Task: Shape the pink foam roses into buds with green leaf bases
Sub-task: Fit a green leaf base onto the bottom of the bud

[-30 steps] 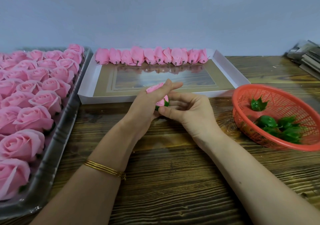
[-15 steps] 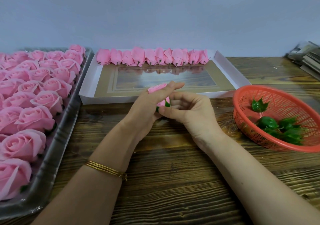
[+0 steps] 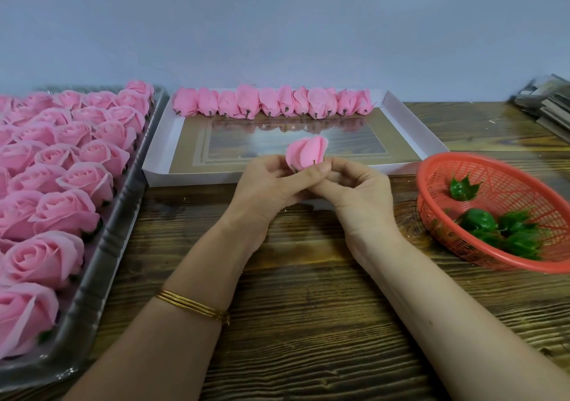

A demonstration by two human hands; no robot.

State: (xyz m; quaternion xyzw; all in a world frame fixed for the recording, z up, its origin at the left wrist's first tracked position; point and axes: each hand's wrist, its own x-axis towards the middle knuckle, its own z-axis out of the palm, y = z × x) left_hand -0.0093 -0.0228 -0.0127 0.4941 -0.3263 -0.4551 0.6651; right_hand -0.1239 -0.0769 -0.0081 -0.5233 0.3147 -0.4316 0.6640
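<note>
Lifted higher now, the bud [image 3: 307, 153] is clamped in both grips, left hand [image 3: 267, 186] and right hand [image 3: 361, 195]; squeezing could crease its foam petals.

The roses [image 3: 61, 215] and bud [image 3: 307, 153] look like soft matt foam, the leaves [image 3: 481, 220] glossy green plastic, the basket [image 3: 493, 169] red plastic mesh, the tray [image 3: 101, 265] shiny thin plastic, the box [image 3: 410, 123] matt white card with a glossy, reflective window [image 3: 354, 144], the table [image 3: 308, 354] rough grained wood, the bangle [image 3: 191, 303] polished gold metal.
</note>
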